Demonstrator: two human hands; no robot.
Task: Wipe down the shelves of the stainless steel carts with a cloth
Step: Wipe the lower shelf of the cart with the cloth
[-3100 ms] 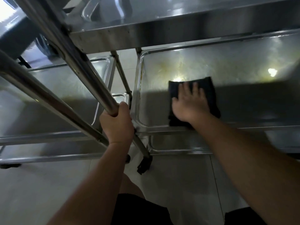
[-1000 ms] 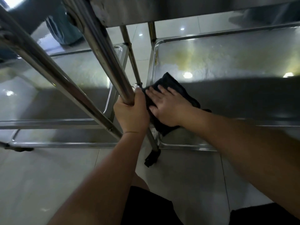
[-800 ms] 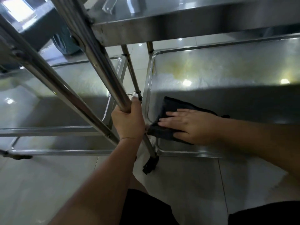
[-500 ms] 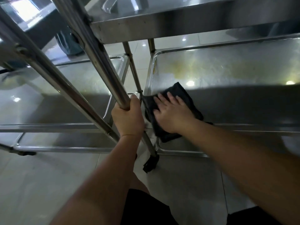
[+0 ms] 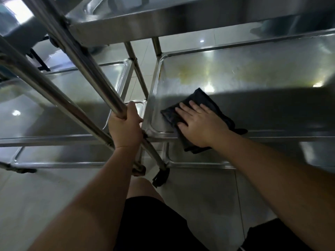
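The right hand (image 5: 201,126), fingers flat, pressed the soft, limp black folded cloth (image 5: 199,100) (centre frame) onto the steel shelf (image 5: 253,69); the left hand (image 5: 125,129) gripped the tubular steel post (image 5: 87,66).

Black cloth (image 5: 197,104), centre right of the frame, plain and dark against a silver-grey steel shelf (image 5: 253,73). That shelf carries yellowish-brown stains in a band across the upper right, with white light spots among them. Silver cart posts (image 5: 87,69) gleam upper left. Pale grey floor tiles (image 5: 199,192) below, and black shorts (image 5: 154,223) at the bottom edge.
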